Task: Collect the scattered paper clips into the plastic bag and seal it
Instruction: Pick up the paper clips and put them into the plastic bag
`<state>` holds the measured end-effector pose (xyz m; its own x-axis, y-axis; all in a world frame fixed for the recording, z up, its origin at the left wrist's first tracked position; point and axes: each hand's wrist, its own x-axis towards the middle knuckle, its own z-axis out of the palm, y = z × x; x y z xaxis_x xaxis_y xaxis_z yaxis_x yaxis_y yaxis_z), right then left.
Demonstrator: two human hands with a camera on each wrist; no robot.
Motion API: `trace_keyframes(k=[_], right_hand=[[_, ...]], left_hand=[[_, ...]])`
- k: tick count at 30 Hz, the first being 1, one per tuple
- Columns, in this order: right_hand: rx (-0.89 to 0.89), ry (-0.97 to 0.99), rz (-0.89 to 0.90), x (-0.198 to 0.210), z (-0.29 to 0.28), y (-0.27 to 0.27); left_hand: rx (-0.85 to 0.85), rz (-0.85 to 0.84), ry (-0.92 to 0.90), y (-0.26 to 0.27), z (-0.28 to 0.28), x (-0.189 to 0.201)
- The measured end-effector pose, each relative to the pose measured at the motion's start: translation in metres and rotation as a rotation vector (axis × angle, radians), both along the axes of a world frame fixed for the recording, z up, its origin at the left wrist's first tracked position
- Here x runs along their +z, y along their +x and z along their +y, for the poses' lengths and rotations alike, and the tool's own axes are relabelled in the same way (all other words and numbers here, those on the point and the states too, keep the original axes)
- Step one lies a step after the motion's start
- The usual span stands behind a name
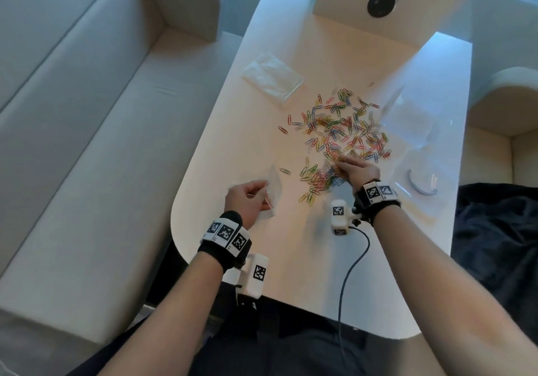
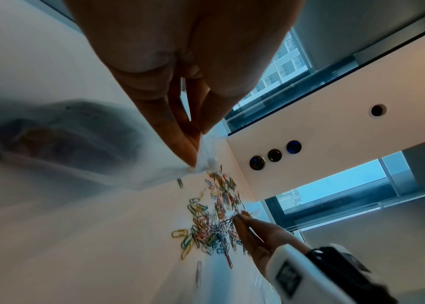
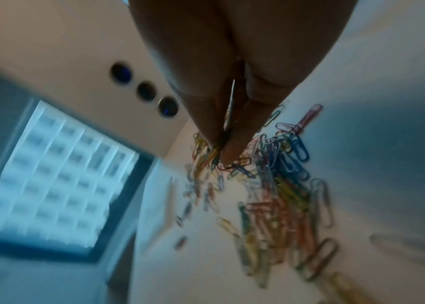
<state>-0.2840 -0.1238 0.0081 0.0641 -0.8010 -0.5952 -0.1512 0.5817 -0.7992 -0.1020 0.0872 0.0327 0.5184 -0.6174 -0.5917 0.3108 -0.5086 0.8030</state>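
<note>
Many coloured paper clips (image 1: 340, 133) lie scattered across the middle of the white table (image 1: 262, 259). My left hand (image 1: 247, 198) pinches the edge of a small clear plastic bag (image 1: 71, 187) (image 2: 118, 160) near the table's left rim. My right hand (image 1: 353, 168) reaches into the near end of the clip pile (image 2: 214, 222), and its fingertips (image 3: 228, 152) pinch a few clips (image 3: 234, 164). The right wrist view is blurred.
A stack of clear bags (image 1: 273, 80) lies at the far left of the table. Clear packaging (image 1: 410, 113) and a grey curved piece (image 1: 419, 184) lie at the right. A white panel with round sockets (image 1: 381, 4) stands at the far end. A sofa (image 1: 87, 113) runs along the left.
</note>
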Motion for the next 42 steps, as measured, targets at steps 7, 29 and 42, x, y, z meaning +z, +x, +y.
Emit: trace_keyframes(k=[7,29,42], right_hand=[[-0.071,0.328,-0.568,0.05,0.06,0.009],[1.07,-0.611,0.47,0.07,0.094,0.073],[1.799,-0.88,0.901,-0.032,0.063,0.091]], left_hand=[[-0.04,-0.015,0.019,-0.022,-0.015,0.0],[-0.051,-0.147,-0.055,-0.01,-0.006,0.017],[0.087,-0.202,-0.005,0.027,0.01,0.013]])
